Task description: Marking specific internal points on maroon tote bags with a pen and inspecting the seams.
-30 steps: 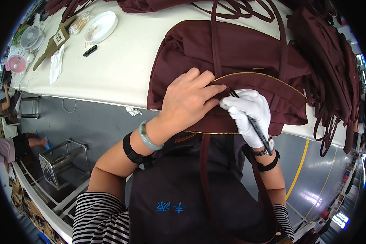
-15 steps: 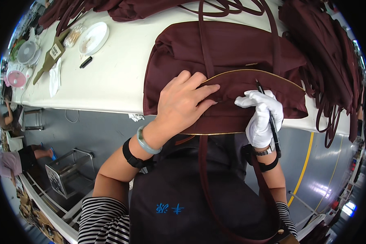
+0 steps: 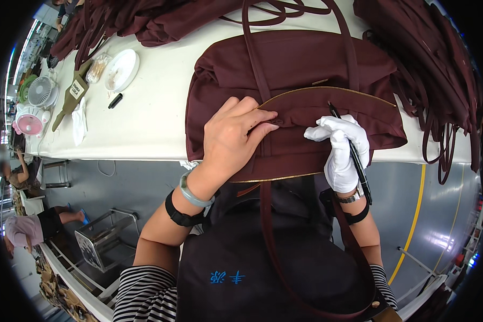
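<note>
Nearest, a dark apron [image 3: 214, 300] is being crossed by a long strap [image 3: 271, 247] of the maroon bag [image 3: 300, 67]. Along the near edge of the white table [image 3: 155, 107], the bag is being supported, its zipped mouth being spread open. There, fabric is being pinched by the bare left hand's [image 3: 233, 139] thumb and index finger, while a black pen [image 3: 357, 161] is being gripped by the gloved right hand [image 3: 339, 161]. Farther off, a plate [image 3: 136, 67] is being borne by the table.
</note>
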